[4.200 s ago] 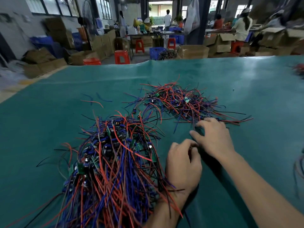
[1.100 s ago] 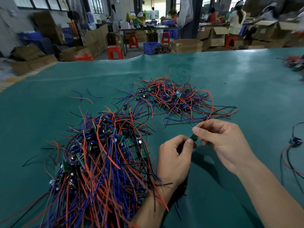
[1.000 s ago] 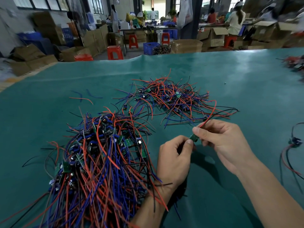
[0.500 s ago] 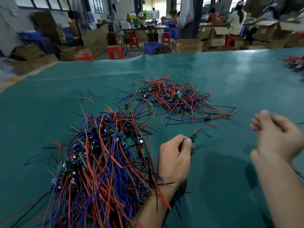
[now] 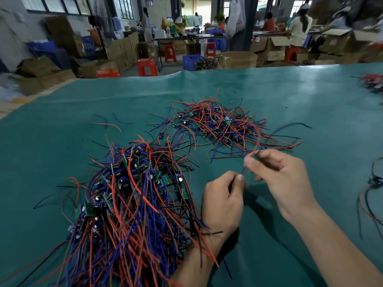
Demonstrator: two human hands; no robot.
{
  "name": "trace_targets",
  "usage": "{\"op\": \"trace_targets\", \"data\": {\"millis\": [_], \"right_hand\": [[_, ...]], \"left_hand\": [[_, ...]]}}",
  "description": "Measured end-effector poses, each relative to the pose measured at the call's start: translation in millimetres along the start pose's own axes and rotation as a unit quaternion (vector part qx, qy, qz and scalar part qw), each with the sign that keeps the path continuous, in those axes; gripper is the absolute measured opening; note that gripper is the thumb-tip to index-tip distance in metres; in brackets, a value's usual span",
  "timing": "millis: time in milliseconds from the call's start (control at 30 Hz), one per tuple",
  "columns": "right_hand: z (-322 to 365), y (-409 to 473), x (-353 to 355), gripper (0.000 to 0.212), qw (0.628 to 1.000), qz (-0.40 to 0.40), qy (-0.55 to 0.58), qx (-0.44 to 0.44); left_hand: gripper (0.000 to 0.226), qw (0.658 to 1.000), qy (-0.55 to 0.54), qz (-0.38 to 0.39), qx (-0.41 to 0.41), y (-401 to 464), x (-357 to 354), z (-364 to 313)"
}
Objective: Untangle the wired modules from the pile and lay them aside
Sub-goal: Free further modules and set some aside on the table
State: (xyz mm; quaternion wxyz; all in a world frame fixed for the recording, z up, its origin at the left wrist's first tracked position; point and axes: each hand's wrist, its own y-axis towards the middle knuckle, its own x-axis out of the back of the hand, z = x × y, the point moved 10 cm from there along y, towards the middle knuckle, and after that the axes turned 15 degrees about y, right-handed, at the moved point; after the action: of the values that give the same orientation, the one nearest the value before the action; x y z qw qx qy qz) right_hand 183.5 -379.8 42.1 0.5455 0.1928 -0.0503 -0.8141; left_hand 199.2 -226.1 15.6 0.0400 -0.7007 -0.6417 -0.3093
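Dim, even indoor light; daylight enters through far windows (image 5: pixel 62 5). A pale sheen lies on the mat (image 5: pixel 310 90). The right hand (image 5: pixel 284 179) is motion-blurred, soft shadows below both hands. Edges bend and smear.

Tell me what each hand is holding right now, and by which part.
The right hand pinches a small green wired module by its board. The left hand pinches a thin wire end at its fingertips; motion blur hides whether that wire is the module's.
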Motion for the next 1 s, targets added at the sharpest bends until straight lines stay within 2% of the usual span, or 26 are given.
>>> {"op": "trace_targets", "data": {"millis": [133,233,300,367,467,533,600,633,733,800,833,900,1000], "right_hand": [[52.2,5.9,28.1,0.016,0.985,-0.113,0.042,0.12],[106.0,13.6,13.6,0.007,0.971,-0.131,0.046,0.192],[140.2,20.7,-13.7,0.01,0.967,-0.11,0.059,0.223],[158.4,28.8,-61.2,0.011,0.974,-0.035,0.05,0.218],[141.9,30.3,-164.1,0.018,0.972,0.195,-0.047,0.121],[101.4,25.6,-207.6,0.045,0.927,0.326,-0.183,0.024],[60.4,32.4,-205.8,0.054,0.862,0.368,-0.349,-0.019],[46.8,43.9,-190.8,0.048,0.839,0.351,-0.417,-0.012],[15.2,78.7,-110.1,0.023,0.802,0.219,-0.555,-0.023],[-10.4,82.9,-50.8,0.029,0.782,0.148,-0.6,-0.078],[-19.1,82.4,-28.2,0.028,0.785,0.119,-0.601,-0.088],[-26.7,79.9,0.1,0.02,0.816,0.072,-0.567,-0.086],[-25.6,78.8,12.9,0.026,0.838,0.053,-0.54,-0.063]], "left_hand": [[0.03,0.999,0.015,0.025,-0.02,-0.7,-5.2,-4.1],[0.029,0.999,0.019,0.0,-0.032,0.1,-0.3,-5.6],[0.03,0.999,0.022,-0.009,-0.024,-0.1,1.1,-3.9],[0.031,1.0,0.022,-0.012,-0.014,-0.1,1.0,-2.1],[0.032,1.0,0.008,-0.01,0.006,0.6,0.0,1.3],[0.031,1.0,0.017,-0.012,0.011,0.9,0.6,1.9],[0.03,1.0,0.001,-0.018,0.015,1.0,2.6,2.0],[0.03,1.0,-0.004,-0.021,0.016,1.2,3.0,2.3],[0.03,0.999,0.019,-0.026,0.009,1.2,3.9,1.7],[0.029,0.999,0.028,-0.028,0.005,1.0,4.0,1.9],[0.029,0.999,0.027,-0.026,0.009,1.1,3.4,2.9],[0.031,0.999,0.02,-0.022,0.017,0.9,1.8,4.2],[0.034,0.999,0.012,-0.024,0.02,0.6,2.6,3.7]]}}
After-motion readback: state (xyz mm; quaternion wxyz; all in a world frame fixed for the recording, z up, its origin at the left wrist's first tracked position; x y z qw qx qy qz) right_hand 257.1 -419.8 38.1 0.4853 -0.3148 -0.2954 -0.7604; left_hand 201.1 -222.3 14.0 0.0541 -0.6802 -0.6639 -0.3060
